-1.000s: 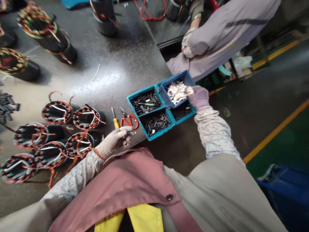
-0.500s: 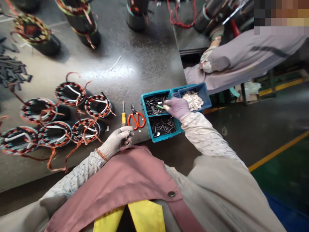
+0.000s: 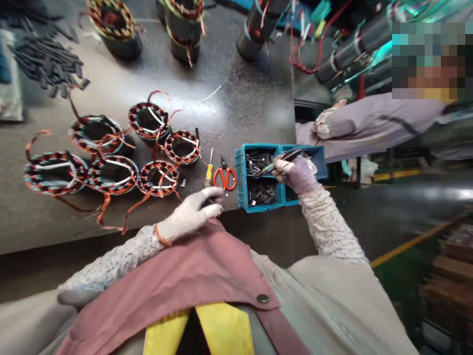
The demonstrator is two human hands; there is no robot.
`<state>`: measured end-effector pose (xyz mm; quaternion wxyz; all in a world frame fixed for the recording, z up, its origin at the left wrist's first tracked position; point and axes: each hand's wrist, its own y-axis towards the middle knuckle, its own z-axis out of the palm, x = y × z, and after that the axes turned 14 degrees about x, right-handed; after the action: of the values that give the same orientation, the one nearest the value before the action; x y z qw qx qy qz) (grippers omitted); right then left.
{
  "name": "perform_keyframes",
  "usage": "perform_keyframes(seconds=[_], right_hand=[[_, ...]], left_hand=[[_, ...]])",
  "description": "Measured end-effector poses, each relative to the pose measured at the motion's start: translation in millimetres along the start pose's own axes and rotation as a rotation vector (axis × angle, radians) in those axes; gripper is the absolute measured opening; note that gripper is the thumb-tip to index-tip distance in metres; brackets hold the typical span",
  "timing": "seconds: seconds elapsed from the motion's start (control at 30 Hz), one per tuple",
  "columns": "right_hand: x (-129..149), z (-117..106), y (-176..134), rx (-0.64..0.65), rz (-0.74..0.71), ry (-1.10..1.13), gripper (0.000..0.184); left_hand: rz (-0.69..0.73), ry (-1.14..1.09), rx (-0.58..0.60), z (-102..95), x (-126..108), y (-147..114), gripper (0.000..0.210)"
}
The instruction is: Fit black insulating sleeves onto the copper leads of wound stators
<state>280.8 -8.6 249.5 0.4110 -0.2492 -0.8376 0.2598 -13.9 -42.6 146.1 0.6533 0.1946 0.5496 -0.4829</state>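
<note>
Behind the right fingers there is a small blue tray (image 3: 320, 159) with white scraps (image 3: 313, 167), which the hand partly covers. Below and left of these fingers spreads a larger blue box (image 3: 241, 182), whose compartments hold black tubes (image 3: 263, 192); its walls stand around them. Farther past the fingers, a co-worker's grey sleeve (image 3: 354, 118) and gloved hand (image 3: 322, 125) are beyond the corner of the tabletop (image 3: 240, 113). Just ahead of the left fingers lie a yellow screwdriver (image 3: 209, 172) and red-handled cutters (image 3: 223, 169), side by side, their tips pointing away from the person. Well to the left of them six wire-wound rings (image 3: 183, 160) are standing close together, with loose orange wire ends. Farther from the fingers are a white stick (image 3: 212, 93) and dark cylinders (image 3: 185, 48).

The right hand (image 3: 296, 173) has its fingers closed around a slim black and green rod (image 3: 265, 170), which is above the box. The rod's long axis is slanting: one end points lower left over the black tubes, the other upper right, past the knuckles. The left hand (image 3: 194, 211) is near the tabletop edge, thumb and fingers somewhat apart; whether they pinch something, I cannot tell.
</note>
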Motion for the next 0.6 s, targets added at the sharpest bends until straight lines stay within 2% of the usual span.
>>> perform_keyframes(seconds=[0.03, 0.1, 0.2, 0.27, 0.4, 0.47, 0.53, 0.6], right_hand=[[5.4, 22.8, -13.6, 0.007, -0.027, 0.175, 0.036], [14.5, 74.7, -33.3, 0.058, -0.047, 0.374, 0.043], [22.4, 145.2, -44.2, 0.159, -0.089, 0.422, 0.042], [26.3, 178.8, -40.5, 0.218, -0.116, 0.398, 0.037], [44.1, 216.9, -23.3, 0.306, -0.124, 0.356, 0.038], [58.1, 226.3, -17.0, 0.342, -0.115, 0.324, 0.038], [71.7, 233.2, -13.8, 0.431, -0.053, 0.294, 0.040], [81.8, 240.9, -13.3, 0.585, 0.022, 0.280, 0.045]], left_hand=[[0.023, 0.123, -0.011, -3.2, -5.6, 1.3, 0.061], [0.041, 0.311, -0.024, -9.7, -13.4, 1.4, 0.069], [0.065, 0.405, 0.024, -22.5, -8.1, -7.6, 0.052], [0.095, 0.370, 0.019, -32.4, 5.9, -19.9, 0.037], [0.106, 0.215, -0.102, -53.7, 32.0, -53.1, 0.029], [0.109, 0.126, -0.088, -68.6, 34.9, -69.9, 0.034], [0.158, 0.042, -0.073, -88.4, 32.7, -84.0, 0.045], [0.237, 0.000, -0.110, -111.1, 30.6, -93.6, 0.053]])
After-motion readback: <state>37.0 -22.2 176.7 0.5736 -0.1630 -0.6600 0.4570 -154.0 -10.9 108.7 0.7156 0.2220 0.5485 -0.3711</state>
